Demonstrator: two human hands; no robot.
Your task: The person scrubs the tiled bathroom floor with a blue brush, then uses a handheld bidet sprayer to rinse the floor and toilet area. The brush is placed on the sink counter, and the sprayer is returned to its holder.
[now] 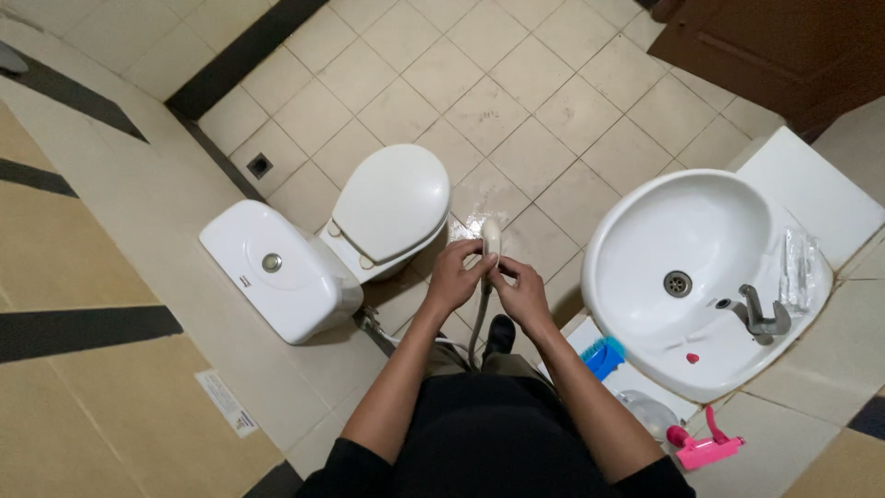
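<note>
Holding a small white spray head [491, 236] in front of the body, both hands meet above the tiled floor [516, 111], just beside the closed toilet lid [392, 201]. The left hand [454, 275] is wrapped around the handle from the side, fingers closed on it. The right hand [522, 291] grips lower, where the grey hose [477, 325] joins the handle, also closed. The spray head looks like light, hard plastic, stiff and probably a little slippery if wet, so the narrow handle under the nozzle seems the safest place to take it. The hose is flexible and hangs down between the arms; I judge it will pull a little on the handle but not resist much.

Further out, the white cistern [277, 277] stands to the left against the wall. To the right is a white basin [682, 231] with a metal tap [761, 316]. Below the basin lie a blue brush [605, 356] and a pink spray trigger [705, 448].
</note>
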